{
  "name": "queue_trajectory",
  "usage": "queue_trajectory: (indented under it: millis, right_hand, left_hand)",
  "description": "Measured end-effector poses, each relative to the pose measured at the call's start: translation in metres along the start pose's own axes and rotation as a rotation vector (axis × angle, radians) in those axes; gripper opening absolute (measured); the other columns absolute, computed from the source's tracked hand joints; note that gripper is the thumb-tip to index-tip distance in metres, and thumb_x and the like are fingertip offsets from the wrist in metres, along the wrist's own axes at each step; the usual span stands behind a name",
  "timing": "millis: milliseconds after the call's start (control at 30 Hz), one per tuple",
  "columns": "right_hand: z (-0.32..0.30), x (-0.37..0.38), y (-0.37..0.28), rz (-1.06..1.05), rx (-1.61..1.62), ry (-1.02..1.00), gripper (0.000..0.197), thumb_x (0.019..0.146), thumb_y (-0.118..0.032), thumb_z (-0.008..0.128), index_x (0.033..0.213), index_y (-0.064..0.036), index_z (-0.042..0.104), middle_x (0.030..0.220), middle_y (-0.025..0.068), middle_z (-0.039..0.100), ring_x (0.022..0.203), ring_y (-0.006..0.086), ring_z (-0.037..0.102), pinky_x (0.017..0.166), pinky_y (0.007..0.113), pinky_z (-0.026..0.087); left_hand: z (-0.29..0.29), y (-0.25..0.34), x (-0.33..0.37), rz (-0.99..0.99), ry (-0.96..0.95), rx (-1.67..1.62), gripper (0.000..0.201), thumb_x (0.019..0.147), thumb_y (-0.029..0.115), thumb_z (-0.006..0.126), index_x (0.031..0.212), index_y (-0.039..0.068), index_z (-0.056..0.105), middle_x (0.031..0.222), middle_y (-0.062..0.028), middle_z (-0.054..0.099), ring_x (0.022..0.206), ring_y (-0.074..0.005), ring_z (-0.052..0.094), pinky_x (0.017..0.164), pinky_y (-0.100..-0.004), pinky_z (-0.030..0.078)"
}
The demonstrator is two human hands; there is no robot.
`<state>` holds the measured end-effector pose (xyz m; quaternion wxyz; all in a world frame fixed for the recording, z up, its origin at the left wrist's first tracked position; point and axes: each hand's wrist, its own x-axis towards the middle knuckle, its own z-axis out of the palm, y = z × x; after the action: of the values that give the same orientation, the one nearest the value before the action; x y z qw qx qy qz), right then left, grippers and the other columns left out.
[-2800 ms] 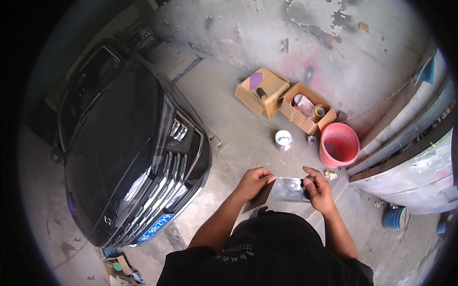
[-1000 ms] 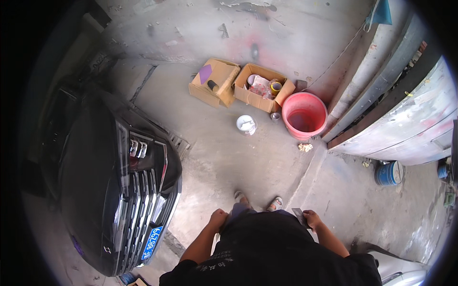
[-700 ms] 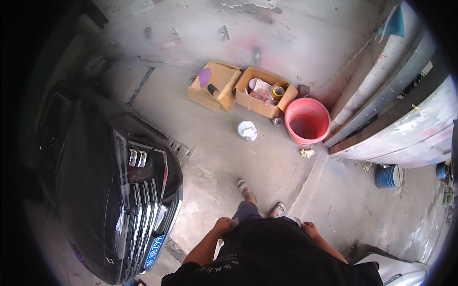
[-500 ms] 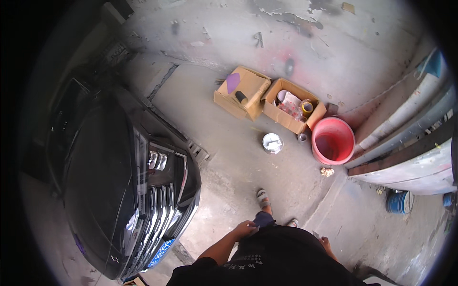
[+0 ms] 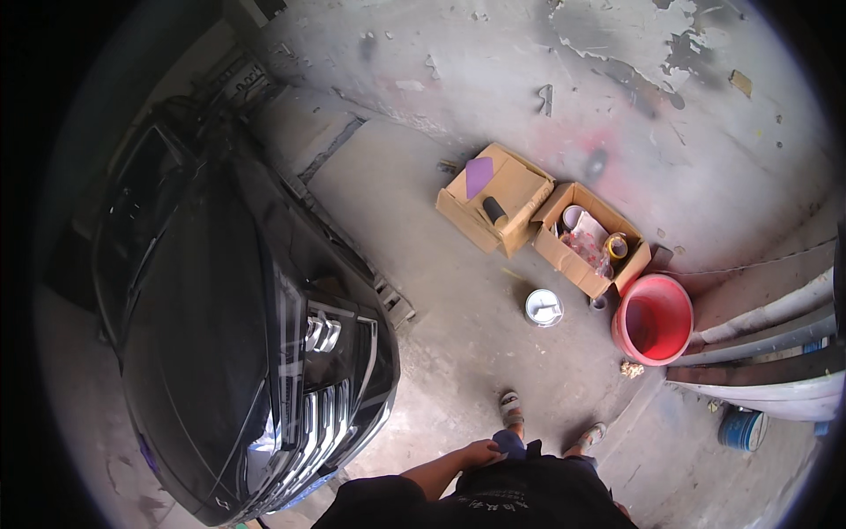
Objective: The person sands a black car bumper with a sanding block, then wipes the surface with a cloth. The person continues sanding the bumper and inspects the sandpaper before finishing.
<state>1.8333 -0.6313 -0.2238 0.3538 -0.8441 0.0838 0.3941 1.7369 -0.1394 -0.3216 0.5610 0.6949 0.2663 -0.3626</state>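
My left hand hangs beside my left thigh, in front of my black shirt. Its fingers are curled in, and a small pale edge shows by them; what it is, I cannot make out. Of my right hand, only a sliver of skin may show past the shirt's right side; its fingers are hidden. Left of me is a black car with a chrome grille. On the floor ahead stands a white tub with something pale lying on top.
Beyond the tub are a closed carton bearing a purple sheet and a black cylinder, and an open carton with tape rolls. A red bucket stands right of them, near leaning panels and a blue drum.
The view has shifted, so car, cartons and bucket sit lower and most sit further right. My right hand, earlier visible with a thin pale piece, is now almost wholly hidden.
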Motion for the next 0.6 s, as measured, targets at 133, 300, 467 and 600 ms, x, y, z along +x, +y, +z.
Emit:
queue_trajectory:
  millis: [133,300,467,600]
  right_hand:
    - [-0.011,0.007,0.0,0.0,0.061,-0.034,0.04,0.097,-0.033,0.05,0.118,-0.0009,0.062,0.104,0.0143,0.066,0.093,0.021,0.063,0.084,0.032,0.049]
    - [0.005,0.017,0.019,-0.043,0.224,-0.023,0.041,0.099,-0.033,0.05,0.122,-0.0007,0.059,0.106,0.0129,0.066,0.096,0.0188,0.062,0.085,0.03,0.048]
    - [-0.048,0.067,0.001,-0.065,0.101,-0.251,0.042,0.1,-0.033,0.049,0.126,-0.0011,0.057,0.112,0.014,0.065,0.103,0.0195,0.061,0.089,0.03,0.047]
    - [-0.084,0.068,-0.052,-0.15,0.012,-0.331,0.043,0.1,-0.033,0.048,0.127,-0.001,0.055,0.116,0.0167,0.063,0.108,0.0232,0.06,0.093,0.032,0.047]
  left_hand:
    - [0.003,0.003,0.011,-0.001,-0.12,0.243,0.03,0.082,0.025,0.066,0.108,0.013,0.073,0.109,-0.0111,0.071,0.101,-0.0243,0.066,0.09,-0.0357,0.05]
    - [-0.025,0.058,-0.008,-0.072,-0.184,0.185,0.029,0.081,0.017,0.06,0.106,0.012,0.074,0.102,-0.0121,0.072,0.094,-0.0229,0.067,0.083,-0.0373,0.051]
    - [0.019,0.057,-0.034,-0.344,-0.113,-0.396,0.021,0.087,0.018,0.059,0.1,0.01,0.074,0.088,-0.0037,0.07,0.078,-0.0154,0.062,0.073,-0.0351,0.051]
    - [0.059,0.078,-0.044,-0.252,0.063,-0.464,0.027,0.09,0.024,0.059,0.11,0.009,0.069,0.095,-0.0026,0.068,0.084,-0.0126,0.06,0.076,-0.0323,0.05]
